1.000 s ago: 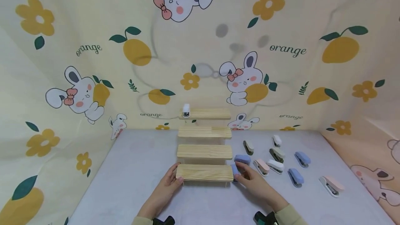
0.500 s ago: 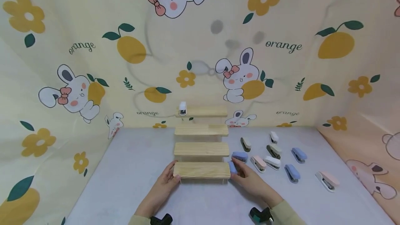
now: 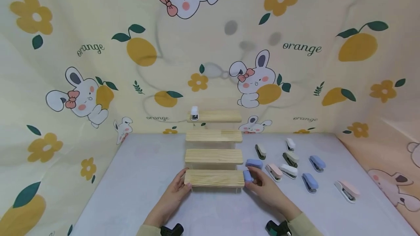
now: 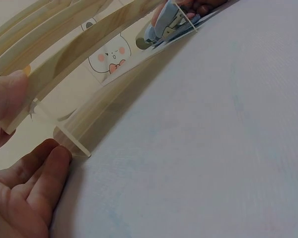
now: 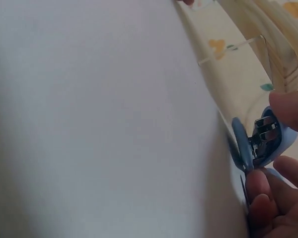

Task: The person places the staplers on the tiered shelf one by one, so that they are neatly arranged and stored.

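Observation:
In the head view, a tiered stand with light wooden shelves (image 3: 214,178) is in the middle of the table. My left hand (image 3: 173,194) grips the left end of its lowest tier. The left wrist view shows the thumb (image 4: 10,94) against the wooden board and other fingers (image 4: 44,183) low by the clear leg. At the opposite end, my right hand (image 3: 268,192) holds a blue stapler (image 3: 247,176) between thumb and fingers, right beside the lowest board. Its metal inner parts (image 5: 265,130) show in the right wrist view. A white stapler (image 3: 194,113) stands at the top shelf's left end.
Right of the stand lie several more staplers: another blue one (image 3: 254,163) close behind my right hand, a pink one (image 3: 273,172), a white one (image 3: 289,171), and a far pink one (image 3: 347,191). A patterned cloth backdrop (image 3: 210,46) rises behind the table.
The head view shifts slightly. Both hands stay at the two ends of the lowest tier, the right one still holding the blue stapler.

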Demonstrator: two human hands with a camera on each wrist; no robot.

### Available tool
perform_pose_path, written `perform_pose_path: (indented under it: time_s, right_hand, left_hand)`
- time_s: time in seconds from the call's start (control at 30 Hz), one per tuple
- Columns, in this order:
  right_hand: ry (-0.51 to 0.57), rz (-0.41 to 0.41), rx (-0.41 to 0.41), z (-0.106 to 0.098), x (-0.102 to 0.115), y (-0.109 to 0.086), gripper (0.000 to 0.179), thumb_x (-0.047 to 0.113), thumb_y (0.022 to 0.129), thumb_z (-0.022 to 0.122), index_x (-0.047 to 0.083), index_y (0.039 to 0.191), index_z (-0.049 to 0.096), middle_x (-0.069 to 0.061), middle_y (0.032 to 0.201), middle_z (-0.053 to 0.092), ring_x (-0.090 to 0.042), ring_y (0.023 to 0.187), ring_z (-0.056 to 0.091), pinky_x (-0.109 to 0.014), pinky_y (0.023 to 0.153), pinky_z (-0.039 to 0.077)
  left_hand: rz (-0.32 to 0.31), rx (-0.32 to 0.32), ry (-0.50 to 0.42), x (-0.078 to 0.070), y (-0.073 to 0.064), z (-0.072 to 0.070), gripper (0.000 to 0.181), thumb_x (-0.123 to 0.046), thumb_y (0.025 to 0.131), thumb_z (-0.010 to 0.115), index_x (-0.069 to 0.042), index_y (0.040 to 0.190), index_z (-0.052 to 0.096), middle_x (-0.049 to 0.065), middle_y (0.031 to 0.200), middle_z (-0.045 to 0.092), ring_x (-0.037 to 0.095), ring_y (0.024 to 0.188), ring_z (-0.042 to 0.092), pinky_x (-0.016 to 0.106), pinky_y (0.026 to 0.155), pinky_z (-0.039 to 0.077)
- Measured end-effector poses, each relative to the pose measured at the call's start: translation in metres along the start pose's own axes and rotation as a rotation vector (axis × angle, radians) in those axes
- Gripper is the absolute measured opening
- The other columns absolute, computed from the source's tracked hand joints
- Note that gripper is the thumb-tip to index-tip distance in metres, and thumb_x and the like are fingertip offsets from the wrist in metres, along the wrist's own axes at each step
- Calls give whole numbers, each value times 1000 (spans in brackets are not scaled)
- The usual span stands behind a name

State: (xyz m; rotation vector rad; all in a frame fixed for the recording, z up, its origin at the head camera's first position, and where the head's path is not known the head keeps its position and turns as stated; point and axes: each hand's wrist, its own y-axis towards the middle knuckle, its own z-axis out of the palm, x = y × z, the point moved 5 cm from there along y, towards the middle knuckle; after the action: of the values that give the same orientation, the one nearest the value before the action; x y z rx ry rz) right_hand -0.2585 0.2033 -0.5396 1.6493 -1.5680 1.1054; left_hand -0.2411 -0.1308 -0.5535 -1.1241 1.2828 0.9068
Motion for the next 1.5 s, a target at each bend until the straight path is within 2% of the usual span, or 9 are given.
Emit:
perform_pose_path:
  time_s: [0.23,0.43,0.77,0.93,1.17,1.33,1.5]
  right_hand:
    - [55,78,-43,-10,4,-8,64,35,86,73,16,142,47,-12,130,56,-20,104,56,-33,80,52]
    - [53,69,-73,-18,12,-13,60,34,87,73,13,138,50,-15,128,58,-21,100,59,-32,74,54]
    - [-90,-112,-121,-41,47,-11,59,39,90,69,10,137,49,-13,128,58,-20,91,59,-31,72,52]
    - [-165,-214,-192,-50,66,-12,59,38,91,68,9,138,47,-12,124,58,-18,86,57,-28,69,50]
    - [-244,-379,-303,-57,103,-9,57,35,91,69,16,139,46,-2,97,60,-16,82,55,-27,62,48]
    - [-231,-444,-300,-55,129,-1,59,38,90,68,16,140,45,-1,99,59,-16,83,56,-28,61,49]
    - [-211,-482,-267,-50,152,12,60,38,91,68,15,141,45,-1,107,58,-15,87,56,-29,67,51]
  left_hand:
    - [15,10,-5,1,2,2,72,-38,94,61,-24,154,24,17,157,22,31,141,26,42,112,27]
    - [16,18,-16,-2,-1,1,72,-36,95,61,-23,154,23,16,157,22,31,141,26,43,113,25]
    - [15,3,-21,-7,-2,-1,72,-36,94,62,-22,154,24,15,157,21,31,142,24,45,114,23]
    - [7,3,-20,-6,-3,-1,73,-37,94,62,-22,154,24,16,157,22,31,142,24,45,114,23]
    - [13,1,-21,-5,-2,-2,72,-36,93,63,-22,153,26,15,157,24,31,142,25,46,114,22]
    - [23,1,-26,-4,-1,-3,72,-35,94,62,-22,154,25,16,156,25,30,141,26,46,114,23]
    - [24,-1,-17,-4,-2,-2,72,-36,94,62,-22,154,24,16,156,25,30,141,27,46,114,23]
